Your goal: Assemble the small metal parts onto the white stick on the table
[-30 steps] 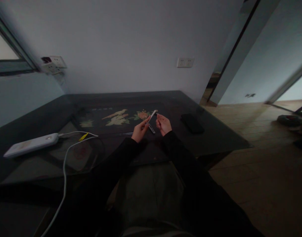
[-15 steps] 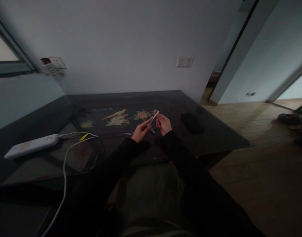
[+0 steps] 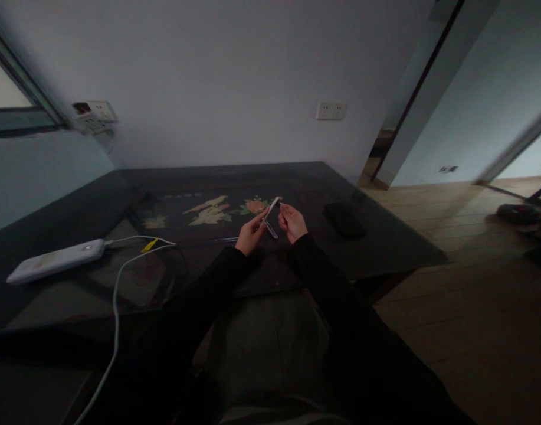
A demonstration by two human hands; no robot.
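Observation:
My left hand (image 3: pixel 251 234) holds a thin white pen-like stick (image 3: pixel 271 208) tilted up and to the right, above the dark glass table (image 3: pixel 385 248). My right hand (image 3: pixel 292 223) is close beside it, fingers curled near the stick's upper end; what it pinches is too small to tell. A second small pale stick (image 3: pixel 271 231) lies on the table just below and between the hands. Both arms wear black sleeves.
A white power bank (image 3: pixel 53 261) with white cables (image 3: pixel 116 295) lies at the left. A black phone (image 3: pixel 343 220) rests to the right of my hands. A bird and flower picture (image 3: pixel 210 211) shows under the glass. Wall sockets sit behind; wooden floor at the right.
The white stick's upper end dipped right toward my right hand half a second ago and is now back slightly left. The hands stayed almost in place.

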